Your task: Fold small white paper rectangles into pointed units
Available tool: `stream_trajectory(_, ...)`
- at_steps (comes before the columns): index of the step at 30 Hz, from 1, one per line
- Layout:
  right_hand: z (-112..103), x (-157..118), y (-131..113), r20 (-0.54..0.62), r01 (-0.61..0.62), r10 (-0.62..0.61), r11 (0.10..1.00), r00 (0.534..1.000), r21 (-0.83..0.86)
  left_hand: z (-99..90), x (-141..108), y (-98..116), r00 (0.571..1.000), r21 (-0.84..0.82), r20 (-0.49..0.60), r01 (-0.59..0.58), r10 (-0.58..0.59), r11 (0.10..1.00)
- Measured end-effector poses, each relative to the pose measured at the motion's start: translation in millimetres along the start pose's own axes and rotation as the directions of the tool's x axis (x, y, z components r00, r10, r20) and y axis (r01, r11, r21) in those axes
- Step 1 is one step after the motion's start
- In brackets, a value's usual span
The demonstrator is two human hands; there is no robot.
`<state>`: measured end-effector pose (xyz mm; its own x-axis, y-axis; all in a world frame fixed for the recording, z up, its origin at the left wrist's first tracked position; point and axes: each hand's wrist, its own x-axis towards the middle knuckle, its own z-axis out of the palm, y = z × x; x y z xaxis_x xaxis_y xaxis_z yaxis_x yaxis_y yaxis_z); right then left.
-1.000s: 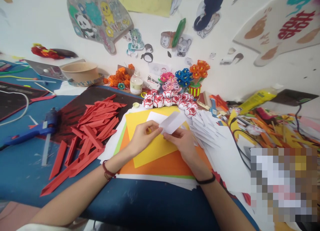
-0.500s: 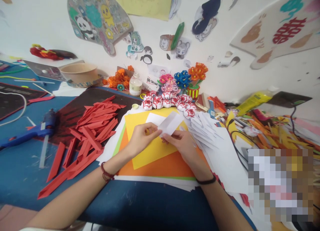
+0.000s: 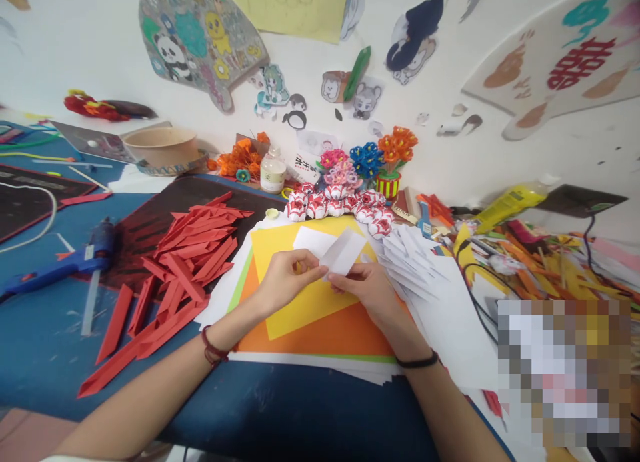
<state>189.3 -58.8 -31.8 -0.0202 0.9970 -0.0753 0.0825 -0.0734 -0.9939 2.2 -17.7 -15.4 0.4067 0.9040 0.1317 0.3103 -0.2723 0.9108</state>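
A small white paper piece (image 3: 346, 250) with a crease along it is pinched between my two hands. My left hand (image 3: 290, 279) grips its lower left corner between thumb and fingers. From the right, my right hand (image 3: 367, 290) pinches the bottom edge, thumb towards me. Beneath them lies a yellow sheet (image 3: 300, 319), on top of an orange sheet (image 3: 320, 342). Another white paper (image 3: 307, 239) rests flat on the yellow sheet behind my left hand. Folded white strips (image 3: 410, 262) are heaped just right of my right hand.
Folded red paper strips (image 3: 193, 249) are piled on the left, beside a blue glue gun (image 3: 95, 252). Red-and-white paper flowers (image 3: 335, 205) line the back, with a white bottle (image 3: 273, 171) behind. Paper scraps (image 3: 540, 255) and a yellow bottle (image 3: 515, 205) crowd the right.
Both hands keep their pinch on the white paper piece, which is turned very slightly. The whole view has shifted a little; nothing else has visibly moved.
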Motion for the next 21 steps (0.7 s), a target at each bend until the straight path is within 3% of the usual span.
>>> stream_trajectory(13, 5.5, -2.9, -10.9, -0.025, 0.019, -0.017, 0.996, 1.0, 0.082, 1.2, -1.0, 0.8, 0.997, -0.051, 0.067, -0.018, 0.022, 0.999)
stream_trajectory(21, 4.3, -3.4, -13.0, -0.029, 0.029, -0.027, 0.997, 0.999, 0.065, 0.8, -1.8, 4.4, 0.994, 0.03, 0.08, -0.07, 0.068, 0.997)
